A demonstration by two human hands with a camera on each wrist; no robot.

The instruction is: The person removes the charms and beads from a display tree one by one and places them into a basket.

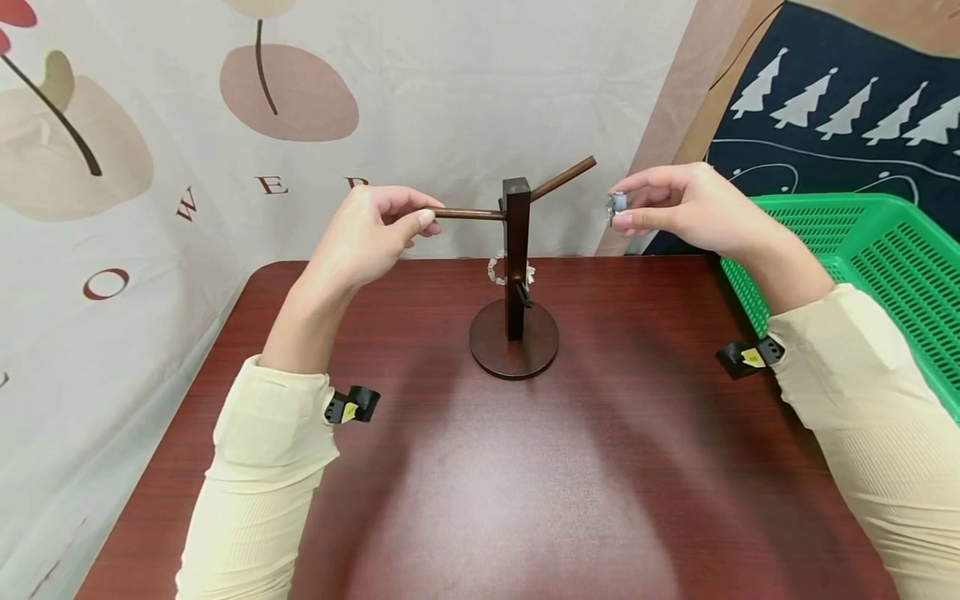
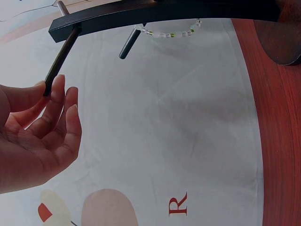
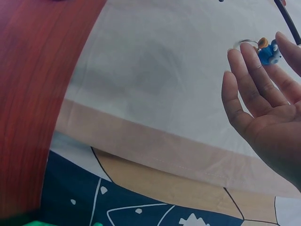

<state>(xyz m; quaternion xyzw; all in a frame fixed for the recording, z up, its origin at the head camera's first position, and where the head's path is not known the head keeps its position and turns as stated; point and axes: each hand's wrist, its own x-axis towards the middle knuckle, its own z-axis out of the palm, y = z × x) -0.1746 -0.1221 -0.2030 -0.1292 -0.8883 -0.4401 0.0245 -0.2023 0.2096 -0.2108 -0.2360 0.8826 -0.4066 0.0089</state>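
Note:
A dark wooden stand [image 1: 516, 258] with a round base and several pegs rises from the table. My left hand [image 1: 375, 233] pinches the tip of its left peg [image 1: 472, 214] between thumb and fingers, also seen from the left hand [image 2: 42, 132] in the left wrist view. To the right of the stand, my right hand [image 1: 682, 204] holds a small blue trinket with a metal ring [image 3: 268, 52] at its fingertips, apart from the upper right peg [image 1: 564, 177]. A beaded bracelet [image 2: 171, 34] hangs on a peg behind the post.
The stand is on a reddish-brown table [image 1: 510, 467]. At the right is a green plastic basket [image 1: 847, 217], beside my right forearm. A printed cloth [image 1: 450, 83] hangs behind the table, and a dark blue cloth with white trees [image 1: 832, 158] is at the back right.

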